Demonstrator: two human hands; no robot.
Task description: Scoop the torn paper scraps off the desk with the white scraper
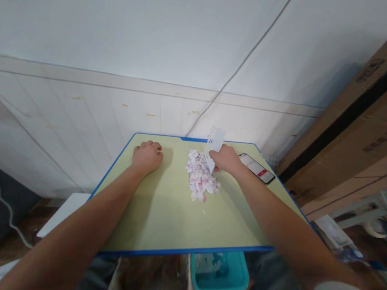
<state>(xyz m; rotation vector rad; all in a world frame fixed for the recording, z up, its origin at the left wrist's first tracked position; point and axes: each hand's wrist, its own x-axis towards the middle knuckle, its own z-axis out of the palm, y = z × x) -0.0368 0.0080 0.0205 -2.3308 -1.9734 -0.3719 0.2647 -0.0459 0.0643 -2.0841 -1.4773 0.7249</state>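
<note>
A white card (214,143) with small dark printed marks stands on edge, pinched between the thumb and fingers of my right hand (227,158). Its lower edge is at a loose heap of small torn paper scraps (198,175), white with pink patches. On the left part of the pale yellow table (168,218) rests my left hand (147,156), its fingers curled under and nothing visible in them. It is apart from the heap. Partly behind my right wrist lies a smartphone (260,170) with its screen lit.
Blue edging borders the table, which stands against a white wall (124,23). A cable (244,63) runs down the wall. Tall cardboard boxes (369,113) lean at the right. Below the front edge is a turquoise plastic bin (219,289), beside a brownish bag (175,287).
</note>
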